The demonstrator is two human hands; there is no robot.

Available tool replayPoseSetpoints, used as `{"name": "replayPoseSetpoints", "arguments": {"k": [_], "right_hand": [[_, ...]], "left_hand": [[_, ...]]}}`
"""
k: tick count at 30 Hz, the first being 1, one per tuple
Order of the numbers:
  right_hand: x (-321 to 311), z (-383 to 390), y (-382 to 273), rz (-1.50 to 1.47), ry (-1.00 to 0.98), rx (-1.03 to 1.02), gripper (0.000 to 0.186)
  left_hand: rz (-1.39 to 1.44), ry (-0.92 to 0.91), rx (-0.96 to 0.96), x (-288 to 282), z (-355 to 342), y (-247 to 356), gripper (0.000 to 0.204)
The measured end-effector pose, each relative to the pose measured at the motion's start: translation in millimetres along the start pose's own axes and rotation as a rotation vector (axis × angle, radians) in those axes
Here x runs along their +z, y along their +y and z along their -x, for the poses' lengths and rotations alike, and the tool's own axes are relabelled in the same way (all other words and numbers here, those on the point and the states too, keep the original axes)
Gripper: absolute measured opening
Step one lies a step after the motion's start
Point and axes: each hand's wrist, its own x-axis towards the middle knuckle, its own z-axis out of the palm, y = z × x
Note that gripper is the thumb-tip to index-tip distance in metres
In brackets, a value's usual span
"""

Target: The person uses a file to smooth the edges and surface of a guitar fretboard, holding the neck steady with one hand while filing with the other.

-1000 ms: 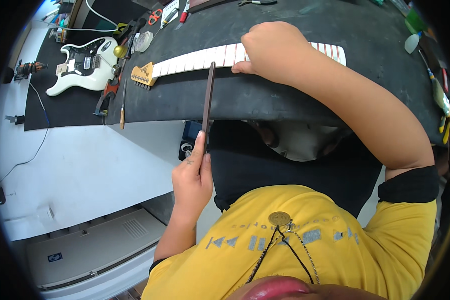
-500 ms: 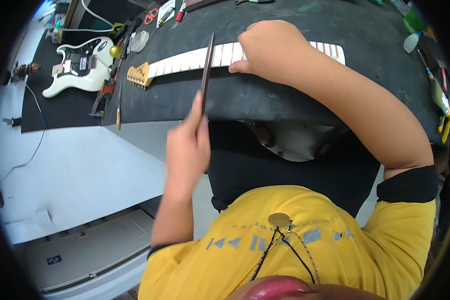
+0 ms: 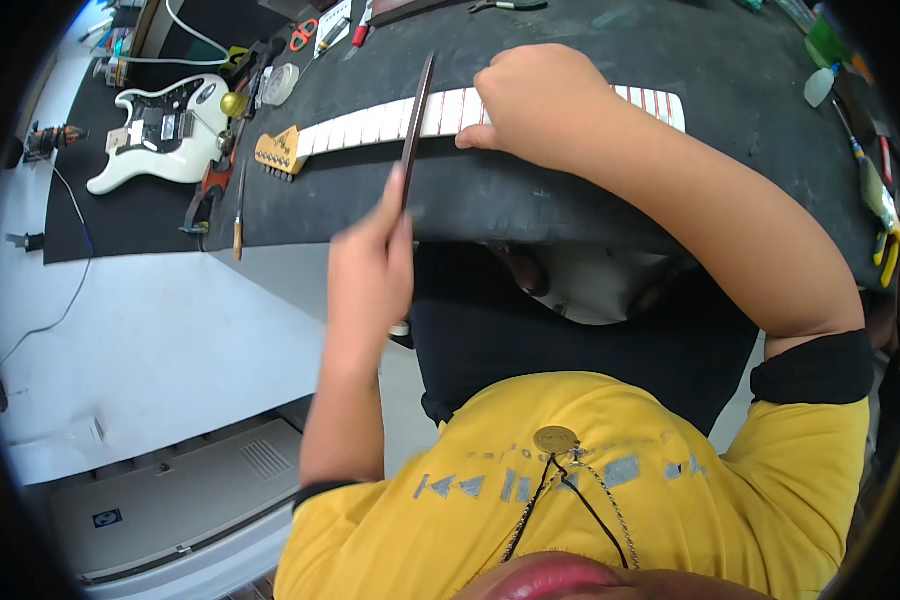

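My left hand (image 3: pixel 370 260), slightly blurred, grips a long, narrow dark file-like bar (image 3: pixel 417 122) that lies crosswise over the white fretboard of a guitar neck (image 3: pixel 354 128); whether it touches the frets I cannot tell. Several reddish lines cross the board's right part. My right hand (image 3: pixel 535 105) is closed over the neck to the right of the bar, its thumb at the near edge. The pale wooden headstock (image 3: pixel 275 148) with tuners points left. The neck rests on a dark bench mat (image 3: pixel 530 210).
A white guitar body (image 3: pixel 157 170) lies at the left, beside tools, orange scissors (image 3: pixel 303 33) and a round pale container (image 3: pixel 280 85). Pliers (image 3: pixel 505 6) lie at the back. Brushes and yellow-handled tools (image 3: pixel 885 255) line the right edge. A white surface (image 3: pixel 170 350) extends below left.
My left hand and the bar have moved away from me, up across the fretboard, so the bar's tip reaches well past the far edge. My right hand has shifted very slightly.
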Motion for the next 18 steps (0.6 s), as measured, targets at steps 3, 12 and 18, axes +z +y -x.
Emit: {"name": "replayPoseSetpoints", "arguments": {"k": [3,12,18], "right_hand": [[6,-1,-5,-0.022,0.044,-0.023,0.048],[7,-6,-3,-0.002,0.050,-0.057,0.052],[9,-6,-1,0.013,-0.032,-0.012,0.065]], "left_hand": [[-0.053,-0.002,-0.075,-8,83,-3,0.057],[0.152,-0.191,-0.296,-12,-63,16,0.055],[0.287,-0.072,-0.230,0,69,-20,0.054]]}}
